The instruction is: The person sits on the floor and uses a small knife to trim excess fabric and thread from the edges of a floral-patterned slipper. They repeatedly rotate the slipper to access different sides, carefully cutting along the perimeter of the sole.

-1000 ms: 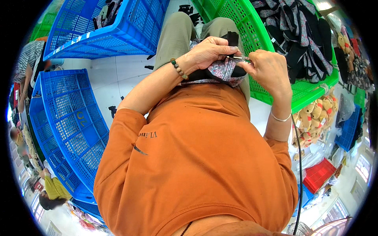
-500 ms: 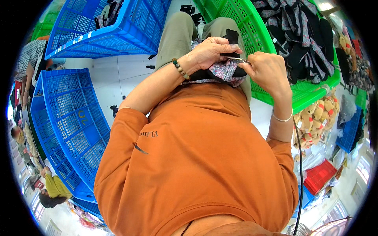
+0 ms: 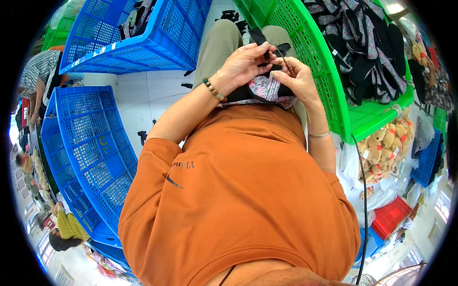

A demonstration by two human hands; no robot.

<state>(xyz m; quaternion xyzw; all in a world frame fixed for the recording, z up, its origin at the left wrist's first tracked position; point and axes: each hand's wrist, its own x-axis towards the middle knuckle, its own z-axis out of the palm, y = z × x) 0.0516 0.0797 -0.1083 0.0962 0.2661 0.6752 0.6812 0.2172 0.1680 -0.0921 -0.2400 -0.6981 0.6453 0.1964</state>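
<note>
- I'm watching the left hand (image 3: 244, 66) pinching a black strip (image 3: 258, 37) between its fingers above the lap (image 3: 215, 45).
- The right hand (image 3: 301, 84) is gripping a thin tool (image 3: 287, 65) just beside it.
- Floral fabric (image 3: 264, 90) is resting toward the lap's edge by the orange shirt (image 3: 243, 186).

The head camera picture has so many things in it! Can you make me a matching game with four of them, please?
Things:
1. Black strip
2. Beaded bracelet
3. Green crate
4. Shirt

Places and colours:
A. Round the left wrist
B. Orange
C. Held in the left hand
D. Holding black and patterned cloth pieces

Pairs: 1-C, 2-A, 3-D, 4-B
</note>
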